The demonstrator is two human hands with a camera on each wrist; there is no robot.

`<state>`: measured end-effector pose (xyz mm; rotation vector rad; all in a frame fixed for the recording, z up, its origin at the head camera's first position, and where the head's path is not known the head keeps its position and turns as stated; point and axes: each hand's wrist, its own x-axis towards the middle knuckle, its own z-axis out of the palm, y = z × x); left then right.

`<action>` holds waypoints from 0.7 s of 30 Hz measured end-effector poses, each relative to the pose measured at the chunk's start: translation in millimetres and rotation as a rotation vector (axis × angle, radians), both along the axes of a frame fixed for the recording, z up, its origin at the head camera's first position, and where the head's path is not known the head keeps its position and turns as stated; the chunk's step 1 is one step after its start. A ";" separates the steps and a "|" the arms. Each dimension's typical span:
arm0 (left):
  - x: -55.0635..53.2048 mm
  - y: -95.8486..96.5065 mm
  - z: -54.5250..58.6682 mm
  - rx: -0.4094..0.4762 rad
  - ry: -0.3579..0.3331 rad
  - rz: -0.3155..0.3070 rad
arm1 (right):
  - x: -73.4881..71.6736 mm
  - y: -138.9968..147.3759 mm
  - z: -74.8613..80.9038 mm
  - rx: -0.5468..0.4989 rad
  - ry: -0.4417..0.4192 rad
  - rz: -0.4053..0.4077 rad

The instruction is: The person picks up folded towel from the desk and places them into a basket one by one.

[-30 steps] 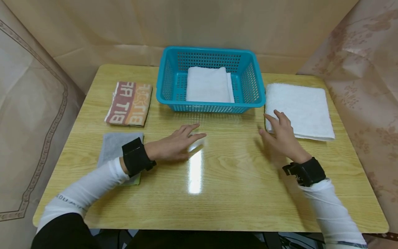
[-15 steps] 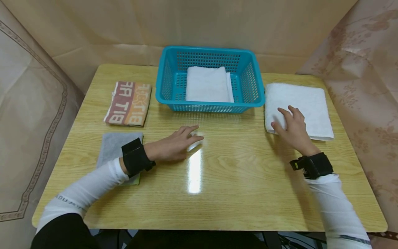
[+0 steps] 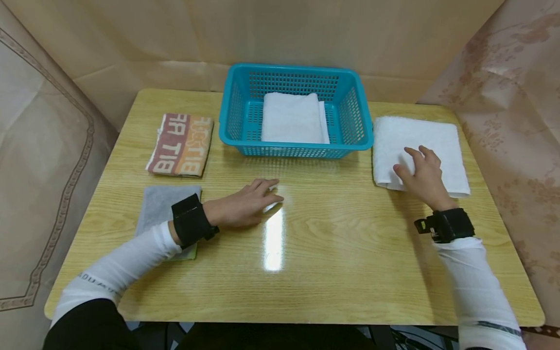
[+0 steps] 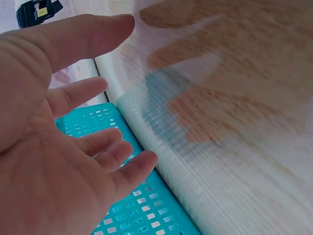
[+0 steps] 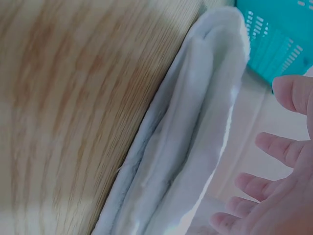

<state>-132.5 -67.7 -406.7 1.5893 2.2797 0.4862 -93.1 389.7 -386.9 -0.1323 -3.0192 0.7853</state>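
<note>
My right hand (image 3: pixel 424 177) hovers over the near part of a folded white towel (image 3: pixel 442 141) at the right of the table, fingers spread and slightly bent, holding nothing. The right wrist view shows the folded layers of this white towel (image 5: pixel 195 122) from the side, with the fingers above it. Over the middle of the table my left hand (image 3: pixel 245 204) is held out with relaxed fingers and nothing in them. In the left wrist view its palm (image 4: pixel 63 171) faces the camera, fingers apart. Beneath the left wrist lies a folded grey towel (image 3: pixel 159 209), partly covered by the forearm.
A blue plastic basket (image 3: pixel 297 149) stands at the back middle with a folded white towel (image 3: pixel 290 119) inside. To its left lies a folded red-and-orange towel (image 3: pixel 181 146) with pale lettering. The glossy wooden table (image 3: pixel 332 272) meets a curtain-like backdrop (image 3: pixel 306 34) behind.
My right hand has moved right and slightly forward, from the white towel's left edge to above the towel. The left hand has barely moved.
</note>
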 end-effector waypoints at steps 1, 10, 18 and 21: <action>0.1 0.1 0.0 -0.009 -0.002 0.001 | -0.7 1.3 -0.4 0.000 -0.003 -0.005; 0.3 0.1 0.5 -0.040 -0.021 0.013 | -8.3 10.9 -5.3 0.006 -0.042 -0.045; -0.5 -1.3 -2.0 -0.042 -0.021 0.008 | -15.3 20.3 -6.1 0.025 -0.049 -0.079; -0.8 -1.9 -1.9 -0.040 -0.027 0.005 | -17.1 24.3 -6.4 0.035 -0.074 -0.113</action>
